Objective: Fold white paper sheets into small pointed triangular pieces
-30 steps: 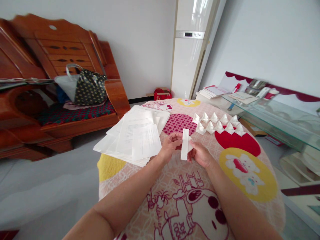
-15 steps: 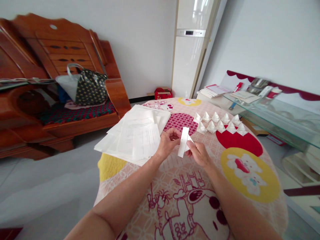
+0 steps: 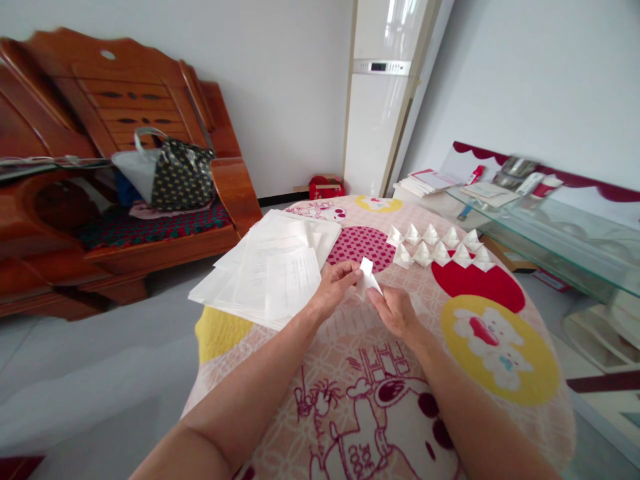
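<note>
A small folded piece of white paper [image 3: 367, 280] is held above the table between both hands. My left hand [image 3: 337, 283] pinches its left side between thumb and fingers. On its lower right, the thumb of my right hand [image 3: 395, 308] presses against the paper, with the fingers curled behind. A pile of white paper sheets [image 3: 270, 273], some with faint print, lies to the left of my left hand. Beyond my right hand stand several folded white paper pieces with pointed tops [image 3: 423, 253], arranged in two rows.
The round table wears a patterned cloth [image 3: 410, 353] with cartoon figures. On the right is a glass-topped cabinet [image 3: 565, 227] with papers, metal bowls and a cup. A wooden bench [image 3: 145, 100] with bags stands on the left. A tall white air conditioner [image 3: 375, 127] is at the back.
The long paper strip that stood out across the folded piece now lies folded down, so the piece looks shorter. Both hands have shifted slightly, the right thumb now on the paper's lower part.
</note>
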Demonstrator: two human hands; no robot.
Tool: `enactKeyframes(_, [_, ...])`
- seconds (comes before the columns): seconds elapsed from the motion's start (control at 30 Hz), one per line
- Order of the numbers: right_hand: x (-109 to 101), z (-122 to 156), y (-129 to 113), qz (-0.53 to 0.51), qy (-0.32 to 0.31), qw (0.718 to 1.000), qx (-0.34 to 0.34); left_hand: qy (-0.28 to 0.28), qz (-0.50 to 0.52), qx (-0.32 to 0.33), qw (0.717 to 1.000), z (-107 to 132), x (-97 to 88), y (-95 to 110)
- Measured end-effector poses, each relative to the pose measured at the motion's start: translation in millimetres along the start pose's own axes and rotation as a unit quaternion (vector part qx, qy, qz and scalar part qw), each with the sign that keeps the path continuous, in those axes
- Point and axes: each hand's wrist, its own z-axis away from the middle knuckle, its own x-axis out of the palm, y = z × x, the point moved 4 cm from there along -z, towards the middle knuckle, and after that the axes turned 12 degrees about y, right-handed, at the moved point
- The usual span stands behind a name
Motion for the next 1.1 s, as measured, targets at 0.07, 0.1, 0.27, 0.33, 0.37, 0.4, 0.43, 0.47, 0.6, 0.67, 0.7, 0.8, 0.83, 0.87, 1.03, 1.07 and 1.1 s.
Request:
enactKeyframes(0.07, [-5.8,-1.3,-2.3,-0.041,0.008,0.999,0.012,0.005,0.023,-0.005,1.000,-0.6,-1.1,-1.1])
enactKeyframes(0.1, [-9.8,-2.6,-2.8,-0.074,0.025,0.997,0.023,0.002,0.030,-0.007,1.000,-0.7,-1.5,-1.5])
enactKeyframes(0.27, [-26.4,-9.5,-0.9,-0.234,0.103,0.962,0.102,-0.050,-0.015,0.040,0.998,2.6,0.7,5.3])
enactKeyframes(0.33, [-27.6,-11.3,-2.9,-0.274,0.093,0.950,0.120,-0.086,-0.056,0.070,0.992,5.9,3.8,10.0])
enactKeyframes(0.37, [-27.7,-11.8,-4.7,-0.289,0.085,0.945,0.125,-0.103,-0.077,0.084,0.988,7.5,5.4,11.8])
enactKeyframes(0.4, [-27.6,-12.1,-6.8,-0.300,0.076,0.942,0.127,-0.117,-0.097,0.097,0.984,8.8,6.8,13.1])
enactKeyframes(0.43, [-27.5,-12.2,-8.7,-0.305,0.068,0.941,0.129,-0.128,-0.116,0.108,0.979,9.9,7.9,14.0])
enactKeyframes(0.47, [-27.5,-12.1,-10.2,-0.304,0.062,0.942,0.132,-0.134,-0.131,0.119,0.975,10.5,8.6,14.5])
enactKeyframes(0.6, [-28.2,-10.9,-10.3,-0.298,0.057,0.939,0.160,-0.131,-0.178,0.137,0.966,10.0,8.1,13.8])
enactKeyframes(0.67, [-28.3,-10.1,-8.0,-0.310,0.052,0.932,0.181,-0.125,-0.195,0.141,0.963,9.1,7.1,13.6])
enactKeyframes(0.7, [-27.7,-9.5,-7.3,-0.316,0.040,0.929,0.189,-0.122,-0.202,0.144,0.961,8.7,6.7,13.6])
enactKeyframes(0.8, [-24.6,-7.7,-7.9,-0.338,-0.015,0.917,0.210,-0.117,-0.217,0.155,0.957,8.2,6.2,14.1])
enactKeyframes(0.83, [-23.6,-7.2,-8.7,-0.347,-0.031,0.912,0.216,-0.116,-0.219,0.157,0.956,8.2,6.3,14.3])
enactKeyframes(0.87, [-23.0,-6.9,-9.4,-0.358,-0.042,0.906,0.222,-0.114,-0.219,0.157,0.956,8.4,6.4,14.6])
enactKeyframes(1.03, [-23.9,-8.9,-11.0,-0.411,-0.034,0.878,0.244,-0.113,-0.168,0.137,0.970,10.8,9.8,18.4])
enactKeyframes(1.07, [-24.3,-9.4,-11.0,-0.416,-0.032,0.875,0.246,-0.112,-0.153,0.137,0.972,11.4,10.8,19.7])
enactKeyframes(1.1, [-24.7,-9.9,-10.9,-0.418,-0.031,0.873,0.248,-0.110,-0.140,0.139,0.974,11.9,11.7,20.8])
